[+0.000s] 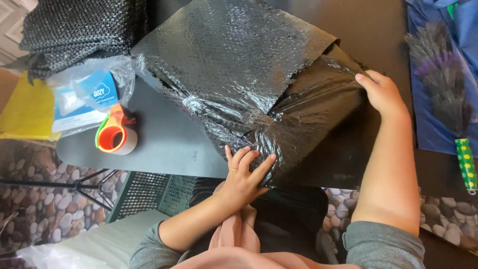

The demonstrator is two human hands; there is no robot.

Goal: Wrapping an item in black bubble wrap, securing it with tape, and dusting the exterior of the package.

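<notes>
A bulky parcel wrapped in black bubble wrap (239, 65) lies on a dark grey table (164, 144). My left hand (244, 172) presses flat on the gathered wrap at the parcel's near edge, fingers spread. My right hand (381, 92) grips the wrap's right-hand end, where the black sheet folds over a smoother black layer (323, 104). An orange tape dispenser with a clear roll (115, 133) stands on the table to the left of the parcel, apart from both hands.
A clear plastic bag with a blue-and-white packet (84, 97) lies beside the dispenser. Folded black bubble wrap (74, 30) is stacked at the far left. A yellow sheet (25, 109), a green mesh bin (149, 192) and a pebble-pattern floor (40, 204) show below.
</notes>
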